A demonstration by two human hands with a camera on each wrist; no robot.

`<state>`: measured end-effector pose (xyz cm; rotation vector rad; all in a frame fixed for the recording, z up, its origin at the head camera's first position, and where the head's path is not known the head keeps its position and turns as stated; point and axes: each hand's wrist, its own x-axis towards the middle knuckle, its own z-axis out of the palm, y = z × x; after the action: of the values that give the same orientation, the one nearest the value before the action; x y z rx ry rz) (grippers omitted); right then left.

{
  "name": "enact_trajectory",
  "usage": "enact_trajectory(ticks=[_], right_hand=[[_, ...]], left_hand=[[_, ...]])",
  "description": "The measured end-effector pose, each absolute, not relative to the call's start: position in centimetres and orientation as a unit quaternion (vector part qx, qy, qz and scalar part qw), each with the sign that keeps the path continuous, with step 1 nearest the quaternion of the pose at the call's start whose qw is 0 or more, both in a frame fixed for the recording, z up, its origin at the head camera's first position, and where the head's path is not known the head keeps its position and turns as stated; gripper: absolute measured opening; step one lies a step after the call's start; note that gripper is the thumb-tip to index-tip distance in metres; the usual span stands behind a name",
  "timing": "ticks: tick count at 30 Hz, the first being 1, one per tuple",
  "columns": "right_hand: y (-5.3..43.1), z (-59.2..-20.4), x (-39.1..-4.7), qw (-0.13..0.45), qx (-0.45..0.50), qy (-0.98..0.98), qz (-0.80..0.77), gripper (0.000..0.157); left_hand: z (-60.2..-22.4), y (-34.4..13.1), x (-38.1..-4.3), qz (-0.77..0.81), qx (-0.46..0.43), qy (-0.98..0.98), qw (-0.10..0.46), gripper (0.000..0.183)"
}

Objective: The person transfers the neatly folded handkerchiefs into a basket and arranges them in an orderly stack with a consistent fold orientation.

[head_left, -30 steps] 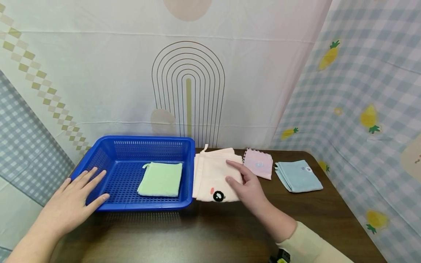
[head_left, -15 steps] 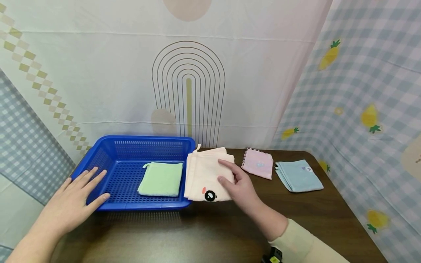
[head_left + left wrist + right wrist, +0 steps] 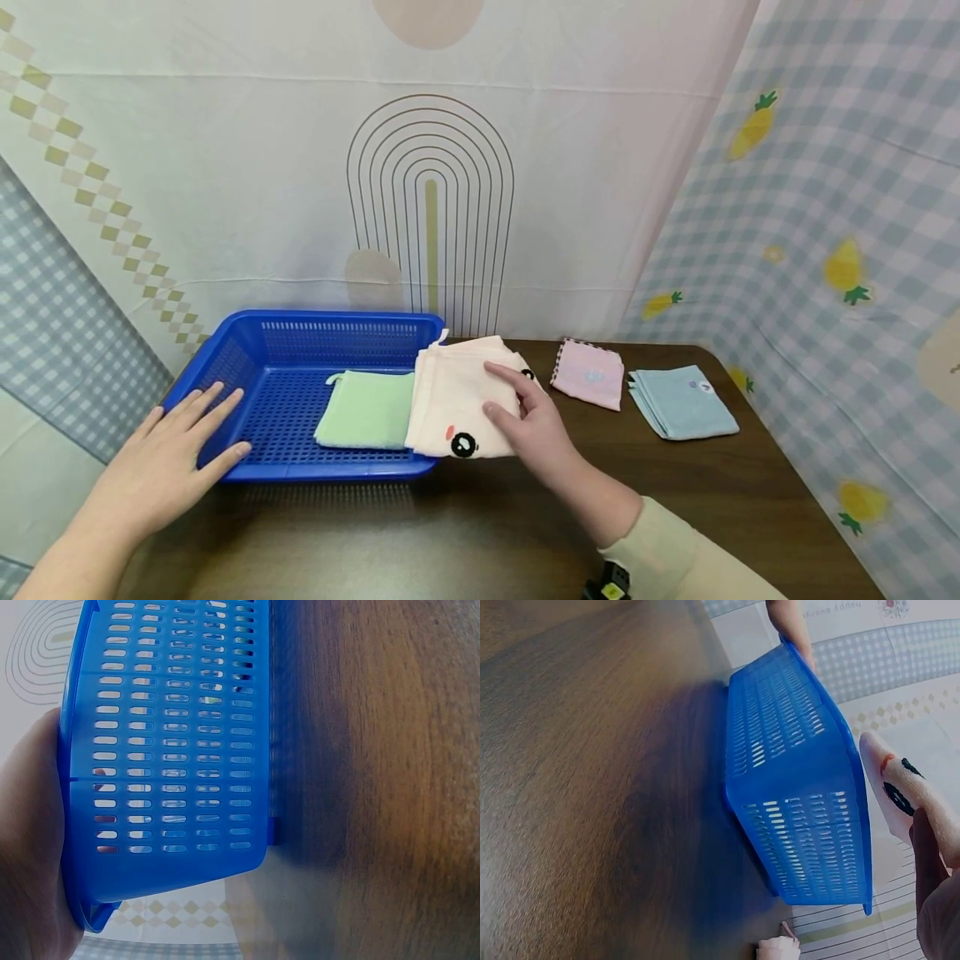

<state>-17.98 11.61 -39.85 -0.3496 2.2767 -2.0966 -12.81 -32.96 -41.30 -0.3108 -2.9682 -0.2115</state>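
My right hand [image 3: 538,427] grips a folded cream towel [image 3: 453,387] by its right side. The towel has an embroidered black eye, a small red mark and a hanging loop. It covers the right rim of the blue plastic basket [image 3: 322,472] and part of a folded green towel [image 3: 360,410] lying inside. In the right wrist view the cream towel [image 3: 892,784] is up beyond the basket's rim, held between thumb and fingers. My left hand [image 3: 168,454] rests on the basket's left rim with its fingers spread; in the left wrist view the hand [image 3: 30,847] lies along that rim.
To the right on the dark wooden table [image 3: 480,533] lie a folded pink towel [image 3: 588,375] with a checked edge and a folded light-blue towel [image 3: 682,402]. A patterned curtain [image 3: 600,167] hangs behind the table, with checked cloth [image 3: 847,358] along the right side.
My right hand has carried the cream towel leftward, from beside the basket to over its right rim and the green towel's edge. My left hand has stayed in place.
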Motion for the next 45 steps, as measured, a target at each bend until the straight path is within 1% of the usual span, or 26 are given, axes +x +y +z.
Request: enact_trajectory(ticks=[18, 30, 45], right_hand=[[10.1, -39.8, -18.3, 0.024, -0.103, 0.722, -0.683, 0.053], [9.2, -39.6, -18.6, 0.031, -0.107, 0.707, -0.698, 0.055], [8.2, -39.2, -18.6, 0.048, -0.124, 0.704, -0.698, 0.055]], left_hand=[[-41.2, -32.8, -12.7, -0.068, -0.105, -0.989, 0.076, 0.078], [-41.4, -32.9, -12.7, -0.068, -0.103, -0.989, 0.084, 0.079], [-41.3, -33.0, -12.8, -0.067, -0.103, -0.989, 0.081, 0.079]])
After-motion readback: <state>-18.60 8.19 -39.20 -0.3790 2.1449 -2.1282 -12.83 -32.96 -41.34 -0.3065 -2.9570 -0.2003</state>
